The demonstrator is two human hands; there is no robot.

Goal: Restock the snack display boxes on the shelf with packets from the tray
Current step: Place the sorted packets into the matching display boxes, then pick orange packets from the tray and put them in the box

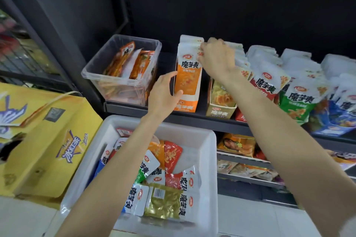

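Observation:
An orange display box (185, 105) stands on the dark shelf (212, 121), packed with upright orange-and-white packets (187, 63). My left hand (163, 94) grips the box's lower left side, thumb across its front. My right hand (216, 57) is at the top right of the packets, fingers curled on their upper edges. Below the shelf sits a white tray (209, 159) holding several loose packets: orange, red, green, blue and one olive-gold (163, 201). To the right of the orange box is a tan display box (220, 110), then red, green and blue ones, all filled with packets.
A clear plastic bin (121, 69) of orange packets sits left of the orange box. A yellow carton (44, 140) stands on the floor at the left. Lower shelves at the right carry more snack packs (238, 144). The shelf's back panel is dark.

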